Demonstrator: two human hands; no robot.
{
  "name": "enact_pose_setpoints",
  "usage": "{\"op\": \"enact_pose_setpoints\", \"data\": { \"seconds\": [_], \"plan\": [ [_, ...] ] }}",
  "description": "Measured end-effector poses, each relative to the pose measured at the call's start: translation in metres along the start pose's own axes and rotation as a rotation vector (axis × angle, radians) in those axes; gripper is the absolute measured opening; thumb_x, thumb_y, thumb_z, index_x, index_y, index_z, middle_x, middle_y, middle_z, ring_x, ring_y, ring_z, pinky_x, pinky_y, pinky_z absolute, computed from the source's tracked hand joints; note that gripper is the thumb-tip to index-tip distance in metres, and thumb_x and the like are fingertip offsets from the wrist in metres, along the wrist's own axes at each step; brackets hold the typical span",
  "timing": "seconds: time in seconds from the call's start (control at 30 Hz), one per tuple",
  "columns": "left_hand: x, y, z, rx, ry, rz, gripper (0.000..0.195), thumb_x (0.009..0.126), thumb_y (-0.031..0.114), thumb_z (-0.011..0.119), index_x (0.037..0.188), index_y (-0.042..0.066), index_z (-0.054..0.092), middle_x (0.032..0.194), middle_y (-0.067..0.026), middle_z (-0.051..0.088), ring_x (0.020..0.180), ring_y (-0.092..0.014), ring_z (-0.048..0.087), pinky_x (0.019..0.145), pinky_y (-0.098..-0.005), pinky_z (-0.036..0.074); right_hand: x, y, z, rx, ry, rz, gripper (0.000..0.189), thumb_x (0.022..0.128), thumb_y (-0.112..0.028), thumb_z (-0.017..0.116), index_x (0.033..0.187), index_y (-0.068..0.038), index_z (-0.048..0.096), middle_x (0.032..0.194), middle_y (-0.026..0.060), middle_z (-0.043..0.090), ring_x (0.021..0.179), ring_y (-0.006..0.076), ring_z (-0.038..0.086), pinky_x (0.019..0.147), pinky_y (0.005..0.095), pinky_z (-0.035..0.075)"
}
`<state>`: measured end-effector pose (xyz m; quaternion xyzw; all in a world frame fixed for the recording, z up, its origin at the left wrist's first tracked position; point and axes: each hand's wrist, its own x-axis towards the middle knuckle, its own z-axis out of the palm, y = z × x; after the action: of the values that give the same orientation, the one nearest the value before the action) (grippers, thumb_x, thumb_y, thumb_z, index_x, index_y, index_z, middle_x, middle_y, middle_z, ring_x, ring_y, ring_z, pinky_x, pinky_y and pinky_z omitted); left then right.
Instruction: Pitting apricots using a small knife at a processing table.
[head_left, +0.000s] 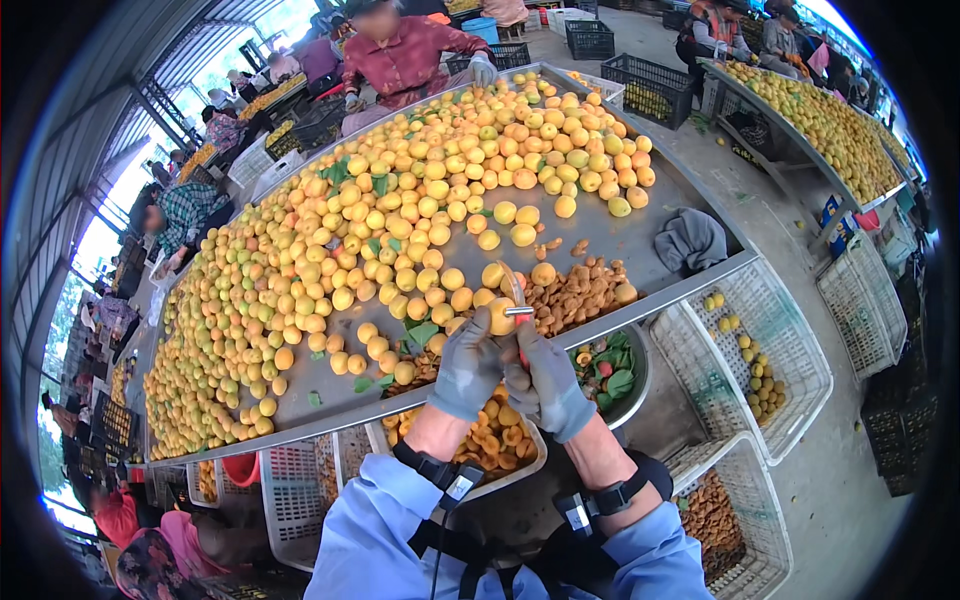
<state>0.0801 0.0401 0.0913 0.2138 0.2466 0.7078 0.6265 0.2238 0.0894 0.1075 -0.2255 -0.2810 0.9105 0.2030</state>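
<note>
My left hand (466, 367), in a grey glove, grips a yellow apricot (499, 318) near the front edge of a metal sorting table (664, 214). In my gloved right hand (551, 382) is a red-handled knife (516, 289) with a thin curved blade, held against the fruit's right side. Whether the blade has entered the flesh I cannot tell. Just beyond my right hand lies a pile of brown apricot stones (581, 296). Loose apricots (420, 225) cover much of the tabletop, with some green leaves among them. Below my hands, a white crate (517, 474) holds pitted apricot halves (504, 442).
A grey cloth (691, 240) lies at the table's right end. Underneath stand a metal basin (636, 394) of leaves and a white crate (776, 517) of stones. Another white crate (795, 367) contains some apricots. Across the table sits a person (397, 60); others work at nearby tables.
</note>
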Motion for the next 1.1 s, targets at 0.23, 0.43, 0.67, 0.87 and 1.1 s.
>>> {"op": "enact_pose_setpoints", "data": {
  "seconds": [0.23, 0.43, 0.67, 0.87, 1.1],
  "plan": [
    [0.017, -0.002, -0.003, -0.085, 0.11, -0.045, 0.041, 0.1, 0.036, 0.05, 0.118, 0.0, 0.055, 0.102, -0.0145, 0.065, 0.099, -0.028, 0.063, 0.089, -0.0405, 0.051, 0.011, -0.013, -0.019, 0.435, -0.255, 0.168, 0.052, 0.099, -0.058, 0.044, 0.094, -0.007, 0.057, 0.057, -0.0026, 0.038, 0.038, 0.0058, 0.026, 0.035, 0.0211, 0.021],
    [0.029, 0.003, 0.003, 0.084, 0.235, 0.129, 0.048, 0.101, 0.031, 0.051, 0.131, -0.006, 0.043, 0.13, -0.0216, 0.055, 0.122, -0.033, 0.054, 0.105, -0.0475, 0.044, 0.016, -0.013, -0.032, -0.127, 0.085, -0.024, 0.043, 0.1, -0.047, 0.049, 0.094, -0.005, 0.059, 0.059, 0.0055, 0.05, 0.038, 0.0167, 0.041, 0.038, 0.0287, 0.034],
    [0.034, -0.007, 0.007, 0.134, 0.226, 0.228, 0.037, 0.1, 0.019, 0.054, 0.123, -0.01, 0.049, 0.129, -0.0199, 0.055, 0.122, -0.031, 0.054, 0.109, -0.052, 0.041, 0.033, 0.006, -0.038, -1.182, 0.599, -0.562, 0.027, 0.096, -0.029, 0.054, 0.092, -0.002, 0.055, 0.073, 0.0264, 0.062, 0.07, 0.046, 0.061, 0.065, 0.0508, 0.048],
    [0.035, -0.014, 0.005, 0.104, 0.178, 0.304, 0.033, 0.1, 0.016, 0.053, 0.124, -0.007, 0.05, 0.127, -0.017, 0.056, 0.118, -0.028, 0.056, 0.107, -0.0474, 0.044, 0.025, -0.003, -0.039, -1.307, 0.731, -0.482, 0.032, 0.096, -0.032, 0.056, 0.087, -0.002, 0.053, 0.071, 0.0266, 0.061, 0.075, 0.0469, 0.061, 0.062, 0.0522, 0.045],
    [0.028, -0.001, 0.009, 0.194, 0.255, 0.225, 0.031, 0.102, 0.022, 0.05, 0.127, 0.004, 0.051, 0.129, -0.0093, 0.056, 0.12, -0.024, 0.054, 0.105, -0.0461, 0.044, 0.017, -0.008, -0.035, -1.155, 0.662, -0.575, 0.028, 0.095, -0.027, 0.058, 0.086, -0.001, 0.054, 0.069, 0.0253, 0.06, 0.07, 0.046, 0.061, 0.06, 0.0465, 0.046]
  ]
}}
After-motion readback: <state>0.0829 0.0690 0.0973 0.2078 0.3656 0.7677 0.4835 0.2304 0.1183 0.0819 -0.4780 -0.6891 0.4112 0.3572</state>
